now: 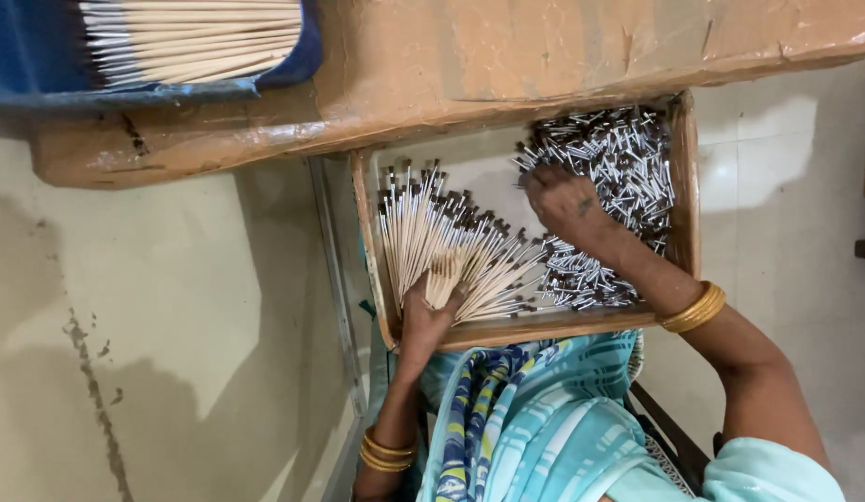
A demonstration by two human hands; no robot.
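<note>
**A:** Brush sticks, a big fanned bundle of them, pale wooden handles with dark tips, lying in the left part of the wooden tray on the person's lap.

**B:** And the left hand is right on them, fingers curled around the near ends of the sticks, gripping the fan where it narrows at the tray's near edge.

**A:** Over to the right hand, and it's down on the heap of metal ferrules, small silvery tubes piled in the right part of the same tray. Fingers bunched and bent into the pile; whether they've pinched one, I cannot tell from here.

**B:** The pile runs from the far right corner down under the forearm to the near rim, touching the spread tips of the sticks in the middle.

**A:** Gold bangles on the right wrist, more on the left. Turquoise patterned cloth below the tray.

**B:** Beyond the tray, a brown cardboard box lies across the top, and at the far left a blue tub holds more plain pale sticks. Pale tiled floor underneath it all.
</note>
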